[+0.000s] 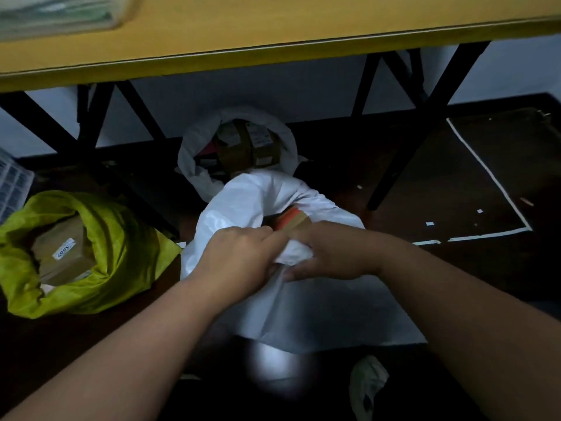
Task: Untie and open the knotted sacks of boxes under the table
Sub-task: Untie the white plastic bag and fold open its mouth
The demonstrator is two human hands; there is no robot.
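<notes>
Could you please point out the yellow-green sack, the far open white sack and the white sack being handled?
Yellow-green fabric sack (121,244): head view, its right wall.
Far open white plastic sack (189,147): head view, its left rim.
Near white plastic sack (243,196): head view, its upper fold.

A yellow-topped table with a pale edge strip (273,31) spans the top of the view, carried on black crossed metal legs (425,95). Behind the legs stands a plain bluish-white wall (243,98). Below lies a dark brown floor (379,165), dim in the table's shade, marked by a white tape line (491,180) bent at a corner, with what may be small paper scraps (429,223) scattered near it.
</notes>
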